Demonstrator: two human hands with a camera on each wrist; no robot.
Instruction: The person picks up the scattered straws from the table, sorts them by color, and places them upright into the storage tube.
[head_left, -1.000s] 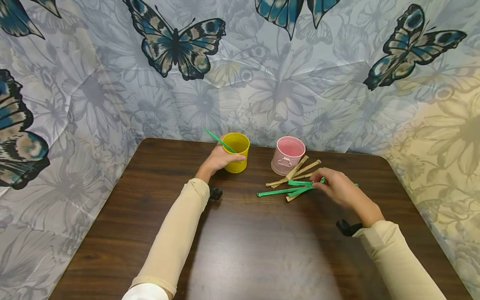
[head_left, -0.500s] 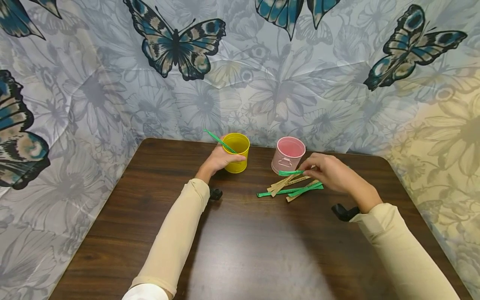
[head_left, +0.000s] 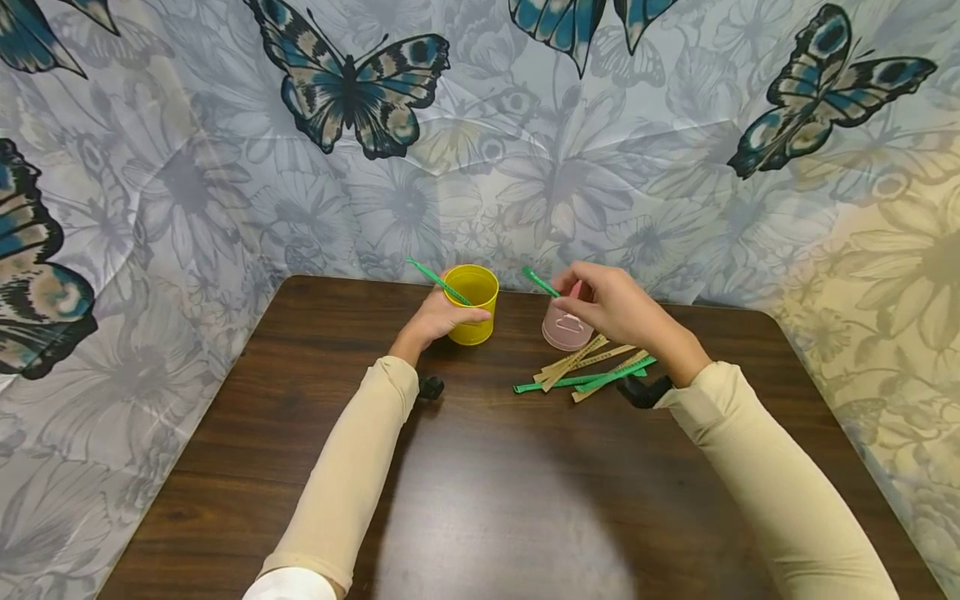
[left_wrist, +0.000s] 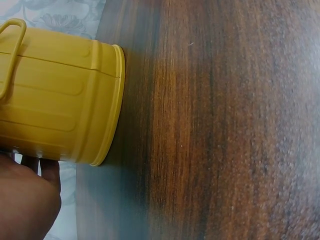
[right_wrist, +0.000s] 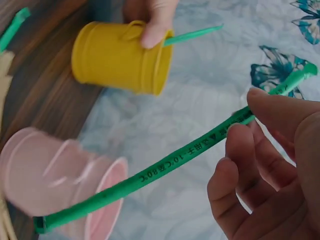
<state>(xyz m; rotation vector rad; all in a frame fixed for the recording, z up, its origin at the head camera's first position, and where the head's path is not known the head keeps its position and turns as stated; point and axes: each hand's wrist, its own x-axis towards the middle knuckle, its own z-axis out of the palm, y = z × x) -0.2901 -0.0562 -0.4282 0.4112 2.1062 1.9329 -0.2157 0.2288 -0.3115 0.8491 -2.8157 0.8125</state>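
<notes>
Here's the right hand [head_left: 618, 307], thumb and fingers pinched together on a green straw [right_wrist: 165, 167] close to one end, most of its printed length sticking out past the fingertips. Right beneath those fingers stands the pink bucket [head_left: 564, 332], upright, its mouth mostly behind the hand from above; whether straw and rim touch, I can't tell. A touch nearer the person, below the fingers, brown straws [head_left: 576, 363] and loose green straws [head_left: 551, 384] lie crossed in a pile on the surface [head_left: 480, 483]. Out to the left of the pinch, well apart, it's the yellow bucket [head_left: 472, 333], upright, and the left hand [head_left: 442, 317] has it gripped, thumb across the front near the rim. Another green straw leans in there, top end poking out up and left. Farthest from the fingers, behind everything, hangs a butterfly-print cloth [head_left: 420, 200].
</notes>
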